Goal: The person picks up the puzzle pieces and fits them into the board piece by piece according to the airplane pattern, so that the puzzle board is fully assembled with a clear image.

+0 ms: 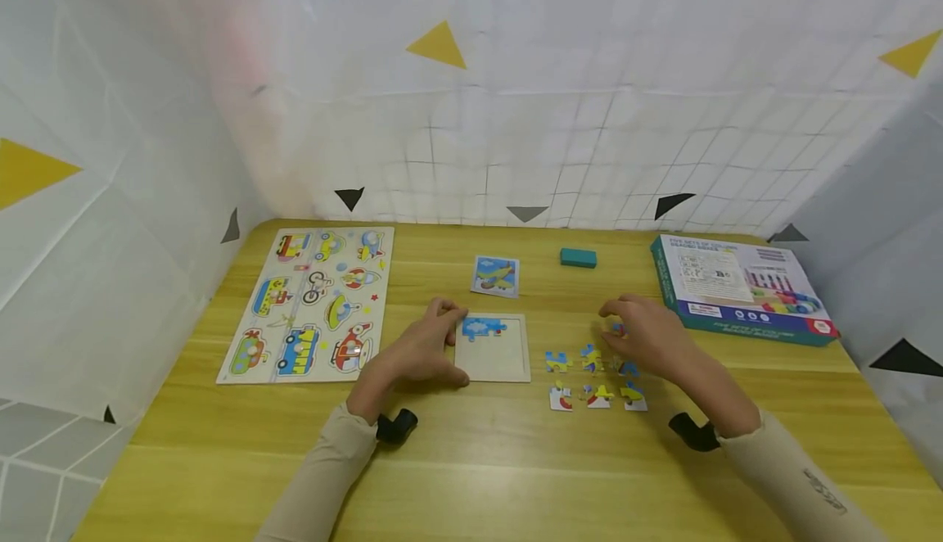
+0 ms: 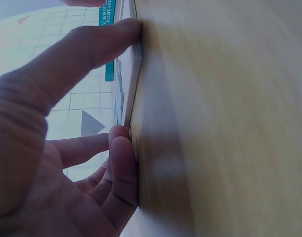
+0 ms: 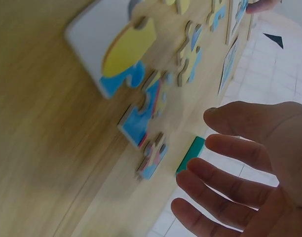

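Note:
My left hand (image 1: 421, 347) holds the left side of a square wooden puzzle tray (image 1: 494, 366), its thumb (image 2: 92, 47) at the near corner and its fingers at the far corner. Joined blue puzzle pieces (image 1: 482, 327) fill part of the tray's upper left. My right hand (image 1: 650, 336) hovers over the right end of the loose puzzle pieces (image 1: 592, 359). In the right wrist view, its fingers (image 3: 225, 182) are spread and loosely bent, with nothing between them. Beneath that hand, part of the loose pieces is hidden in the head view.
Behind the tray lies a picture card (image 1: 495, 276) of a yellow airplane. A teal block (image 1: 578, 258) is to the card's right. A vehicle puzzle board (image 1: 313, 304) lies at the left, and a flat toy box (image 1: 740, 288) at the right. White sheeting (image 1: 545, 116) rises behind the table.

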Motion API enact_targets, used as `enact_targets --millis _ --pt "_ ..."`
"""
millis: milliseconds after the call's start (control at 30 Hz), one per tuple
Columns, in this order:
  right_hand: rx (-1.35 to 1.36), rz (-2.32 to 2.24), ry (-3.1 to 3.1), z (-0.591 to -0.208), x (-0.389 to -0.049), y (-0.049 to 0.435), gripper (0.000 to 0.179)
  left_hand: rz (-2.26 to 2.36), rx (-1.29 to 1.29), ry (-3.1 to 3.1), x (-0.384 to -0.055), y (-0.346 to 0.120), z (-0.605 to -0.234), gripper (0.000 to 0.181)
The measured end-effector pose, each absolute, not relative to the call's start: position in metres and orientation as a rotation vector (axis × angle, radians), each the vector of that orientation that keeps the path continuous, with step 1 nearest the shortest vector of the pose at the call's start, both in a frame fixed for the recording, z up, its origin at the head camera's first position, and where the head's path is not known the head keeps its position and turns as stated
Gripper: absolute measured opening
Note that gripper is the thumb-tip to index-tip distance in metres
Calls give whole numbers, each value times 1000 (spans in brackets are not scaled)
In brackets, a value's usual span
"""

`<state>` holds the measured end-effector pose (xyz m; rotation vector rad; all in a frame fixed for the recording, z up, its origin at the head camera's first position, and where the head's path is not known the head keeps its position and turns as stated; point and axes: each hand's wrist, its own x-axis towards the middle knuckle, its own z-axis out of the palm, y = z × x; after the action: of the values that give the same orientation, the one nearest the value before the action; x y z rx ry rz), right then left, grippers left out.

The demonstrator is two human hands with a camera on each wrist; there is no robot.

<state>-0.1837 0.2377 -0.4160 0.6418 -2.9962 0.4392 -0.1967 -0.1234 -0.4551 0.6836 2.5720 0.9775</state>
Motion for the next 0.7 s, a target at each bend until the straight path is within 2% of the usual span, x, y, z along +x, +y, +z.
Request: enact_targets --millis 400,700 --pt "634 407 -3080 -423 -189 252 32 982 670 2570 -195 -125 -454 106" --pt "639 412 -3109 -430 -199 258 29 981 686 2569 -196 -124 -455 106"
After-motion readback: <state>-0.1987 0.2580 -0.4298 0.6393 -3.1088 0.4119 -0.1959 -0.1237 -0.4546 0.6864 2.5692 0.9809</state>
